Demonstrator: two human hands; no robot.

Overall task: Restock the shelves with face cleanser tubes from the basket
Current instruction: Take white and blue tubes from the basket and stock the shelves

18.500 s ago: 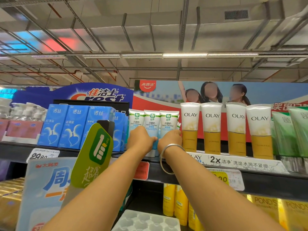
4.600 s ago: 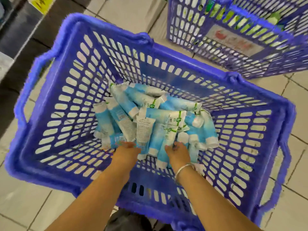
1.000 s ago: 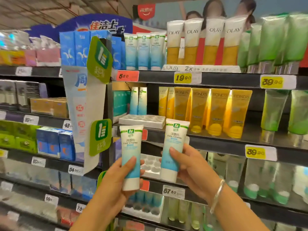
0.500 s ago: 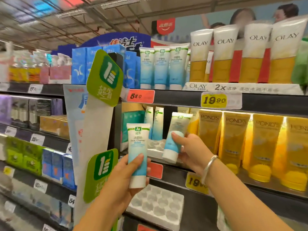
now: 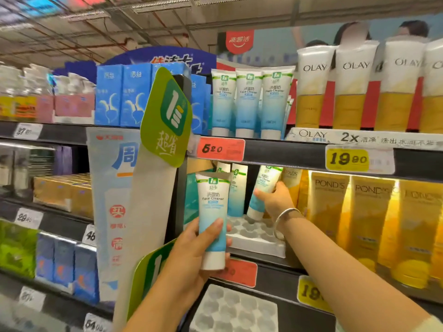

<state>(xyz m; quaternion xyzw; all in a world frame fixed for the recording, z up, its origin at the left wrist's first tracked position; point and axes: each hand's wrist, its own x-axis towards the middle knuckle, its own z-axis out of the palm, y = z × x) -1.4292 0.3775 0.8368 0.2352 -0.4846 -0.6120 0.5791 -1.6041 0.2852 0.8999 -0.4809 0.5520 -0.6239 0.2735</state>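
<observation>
A shop, likely a supermarket's skincare aisle: dark shelves stacked with tube rows above, price tags clipped along the edge, and a blurred promotional sign beside them.

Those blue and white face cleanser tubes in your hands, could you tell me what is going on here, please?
A person is restocking a shop shelf. The right hand grips a blue and white face cleanser tube, tilted, cap down, over the white moulded plastic tray on the middle shelf, beside two matching tubes already standing there. The left hand holds a second tube upright in front of the shelf, not yet placed.
</observation>
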